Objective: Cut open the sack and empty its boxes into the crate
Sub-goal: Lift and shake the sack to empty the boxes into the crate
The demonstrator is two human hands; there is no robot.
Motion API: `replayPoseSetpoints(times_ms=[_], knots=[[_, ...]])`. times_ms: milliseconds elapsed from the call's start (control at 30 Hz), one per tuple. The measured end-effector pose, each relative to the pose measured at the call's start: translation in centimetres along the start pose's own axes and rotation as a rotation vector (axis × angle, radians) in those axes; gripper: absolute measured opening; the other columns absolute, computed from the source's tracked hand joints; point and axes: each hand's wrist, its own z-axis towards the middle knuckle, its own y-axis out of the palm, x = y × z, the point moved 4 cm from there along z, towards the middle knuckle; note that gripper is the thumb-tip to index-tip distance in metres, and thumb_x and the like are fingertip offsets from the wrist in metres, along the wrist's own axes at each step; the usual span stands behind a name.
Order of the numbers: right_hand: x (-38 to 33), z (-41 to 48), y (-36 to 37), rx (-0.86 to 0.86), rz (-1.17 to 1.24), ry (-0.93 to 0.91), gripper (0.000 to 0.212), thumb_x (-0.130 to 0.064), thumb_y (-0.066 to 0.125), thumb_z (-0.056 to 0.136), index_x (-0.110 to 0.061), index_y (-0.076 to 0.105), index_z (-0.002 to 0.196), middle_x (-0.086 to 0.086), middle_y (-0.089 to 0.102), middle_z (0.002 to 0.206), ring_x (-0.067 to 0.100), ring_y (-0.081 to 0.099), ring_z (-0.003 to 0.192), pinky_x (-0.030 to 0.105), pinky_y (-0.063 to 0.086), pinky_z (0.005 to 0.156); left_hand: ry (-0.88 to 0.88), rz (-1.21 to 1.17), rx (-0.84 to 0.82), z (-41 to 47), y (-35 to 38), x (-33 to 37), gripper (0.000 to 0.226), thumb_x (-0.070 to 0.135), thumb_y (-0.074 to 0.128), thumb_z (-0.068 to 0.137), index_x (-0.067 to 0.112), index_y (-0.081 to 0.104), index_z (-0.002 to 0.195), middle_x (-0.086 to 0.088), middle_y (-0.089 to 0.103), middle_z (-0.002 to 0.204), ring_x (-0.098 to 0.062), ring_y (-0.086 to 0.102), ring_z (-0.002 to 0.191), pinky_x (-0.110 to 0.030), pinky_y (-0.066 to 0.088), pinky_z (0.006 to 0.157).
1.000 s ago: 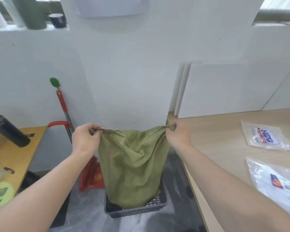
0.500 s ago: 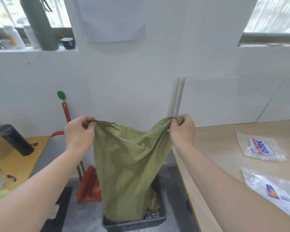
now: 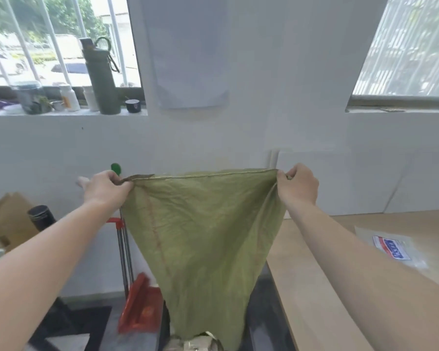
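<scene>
While left hand (image 3: 104,188) and right hand (image 3: 298,186) each pinch a seam corner, the olive-green woven sack (image 3: 203,224) hangs inverted mid-scene. Judgement: lift straight and shake gently, mouth over the pale boxes (image 3: 200,344) emerging near.

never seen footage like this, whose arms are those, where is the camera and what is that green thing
No machine here: a person wears a wide-angle camera on the head, so the two bare arms are their own. The left hand and the right hand each grip a top corner of a green sack, holding it up spread between them. On the right, a wooden table bears a clear plastic packet. A red dustpan stands by the wall left of the sack. Something pale shows under the sack's lower end, too blurred to name.
</scene>
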Motion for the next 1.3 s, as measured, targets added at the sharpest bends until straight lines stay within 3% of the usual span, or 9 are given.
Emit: replayPoseSetpoints(times_ms=[100, 233, 333, 533, 700, 933, 1100, 1200, 1300], knots=[[-1.1, -1.1, -0.9, -0.005, -0.083, -0.012, 0.018, -0.028, 0.059, 0.095, -0.011, 0.055, 0.09, 0.001, 0.06, 0.084, 0.016, 0.051, 0.068, 0.032, 0.036, 0.057, 0.086, 0.058, -0.027, -0.3, -2.0, -0.1, 0.032, 0.031, 0.077, 0.083, 0.015, 0.061, 0.061, -0.017, 0.06, 0.125, -0.035, 0.055, 0.13, -0.04, 0.048, 0.097], [-2.6, -3.9, -0.3, 0.007, -0.045, 0.062, 0.008, -0.02, 0.056, 0.092, -0.012, 0.054, 0.089, 0.004, 0.06, 0.087, 0.023, 0.058, 0.073, 0.035, 0.048, 0.063, 0.13, 0.044, -0.11, -0.5, -3.5, -0.1, 0.033, 0.022, 0.062, 0.089, 0.016, 0.047, 0.061, -0.007, 0.047, 0.065, -0.029, 0.048, 0.067, -0.033, 0.034, 0.057], [-3.8, -6.3, 0.6, 0.003, 0.109, 0.178, 0.007, -0.015, 0.054, 0.09, -0.014, 0.056, 0.096, 0.003, 0.062, 0.091, 0.021, 0.06, 0.074, 0.038, 0.054, 0.074, 0.189, 0.02, -0.268, -1.0, -3.7, 0.6, 0.03, 0.026, 0.063, 0.09, 0.019, 0.048, 0.065, -0.005, 0.04, 0.065, -0.023, 0.041, 0.064, -0.033, 0.031, 0.062], [-7.4, -11.2, 2.4, -0.185, 0.419, 0.213, 0.009, -0.012, 0.058, 0.091, -0.013, 0.058, 0.101, 0.005, 0.063, 0.094, 0.021, 0.067, 0.076, 0.024, 0.052, 0.046, 0.138, -0.221, -0.716, -4.6, -1.7, 3.9, 0.024, 0.031, 0.069, 0.095, 0.007, 0.076, 0.096, -0.009, 0.071, 0.08, -0.024, 0.065, 0.071, -0.051, 0.063, 0.086], [-10.3, -14.3, 3.1, -0.504, 0.55, 0.118, 0.013, -0.012, 0.071, 0.087, -0.014, 0.064, 0.098, 0.008, 0.07, 0.095, 0.023, 0.069, 0.083, 0.044, 0.059, 0.084, 0.141, -0.39, -0.805, -9.6, -1.1, 7.3, 0.025, 0.032, 0.06, 0.103, 0.008, 0.069, 0.101, -0.011, 0.069, 0.089, -0.024, 0.065, 0.075, -0.059, 0.059, 0.093], [-10.8, -16.5, -0.8, -0.929, 0.757, 0.027, 0.03, -0.016, 0.049, 0.107, -0.002, 0.068, 0.125, 0.015, 0.074, 0.115, 0.024, 0.071, 0.101, 0.029, 0.059, 0.087, 0.103, -0.474, -0.853, -15.3, -0.9, 10.2, 0.047, 0.051, 0.054, 0.101, 0.013, 0.072, 0.123, -0.012, 0.078, 0.115, -0.032, 0.074, 0.102, -0.051, 0.058, 0.095], [-9.0, -16.9, -4.6, -1.216, 0.792, -0.001, 0.034, -0.006, 0.039, 0.108, -0.001, 0.059, 0.136, 0.012, 0.072, 0.124, 0.023, 0.069, 0.114, 0.031, 0.056, 0.097, 0.258, -0.54, -0.87, -18.2, -1.4, 9.8, 0.035, -0.003, 0.067, 0.088, 0.009, 0.073, 0.121, -0.013, 0.075, 0.104, -0.027, 0.073, 0.092, -0.044, 0.058, 0.086], [-8.3, -16.5, -6.0, -1.072, 0.668, -0.198, 0.028, -0.004, 0.054, 0.104, -0.002, 0.065, 0.13, 0.015, 0.074, 0.119, 0.025, 0.071, 0.103, 0.036, 0.058, 0.095, 0.299, -0.527, -0.816, -19.6, -2.3, 10.1, 0.049, -0.02, 0.051, 0.087, 0.01, 0.077, 0.116, -0.008, 0.068, 0.082, -0.02, 0.066, 0.07, -0.034, 0.058, 0.068], [-8.0, -15.3, -7.8, -0.678, 0.36, -0.594, 0.048, -0.026, 0.088, 0.079, -0.028, 0.069, 0.124, -0.003, 0.068, 0.105, 0.009, 0.062, 0.088, 0.033, 0.054, 0.084, 0.288, -0.557, -0.788, -19.7, -3.4, 10.5, 0.051, -0.022, 0.048, 0.085, 0.008, 0.076, 0.115, -0.016, 0.069, 0.089, -0.028, 0.068, 0.076, -0.044, 0.061, 0.08]])
